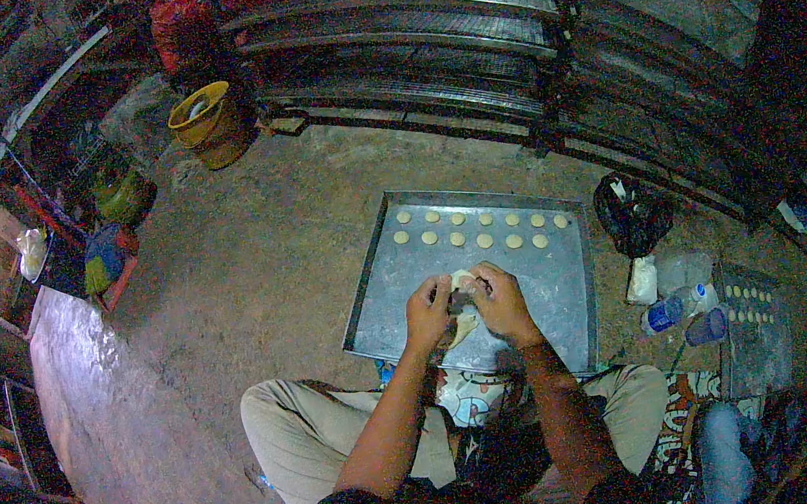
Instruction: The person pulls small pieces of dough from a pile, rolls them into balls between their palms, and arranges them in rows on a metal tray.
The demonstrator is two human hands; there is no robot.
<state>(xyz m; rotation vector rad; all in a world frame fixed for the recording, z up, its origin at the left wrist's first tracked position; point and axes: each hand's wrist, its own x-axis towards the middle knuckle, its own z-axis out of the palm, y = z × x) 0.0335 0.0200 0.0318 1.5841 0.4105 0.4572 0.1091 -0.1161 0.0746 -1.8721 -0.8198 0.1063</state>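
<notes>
Beige trousers [289, 427] nearest, legs crossed. Metal tray [372, 321] beyond, on floor [195, 278]. Loose dough strip [464, 328] at tray's near part, long axis slanting near-left to far-right. Just past it, left hand [427, 310] and right hand [496, 303] both pinching pale dough [463, 276] above tray; fingers partly hide its long axis. Farther, dough discs [456, 239] in two crosswise rows. Farthest, yellow bucket [204, 128].

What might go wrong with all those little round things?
The left hand and right hand hold pale dough above the tray, so it might tear or drop. The right knee is near the tray's edge; a bump could perhaps shift the small round pieces.
</notes>
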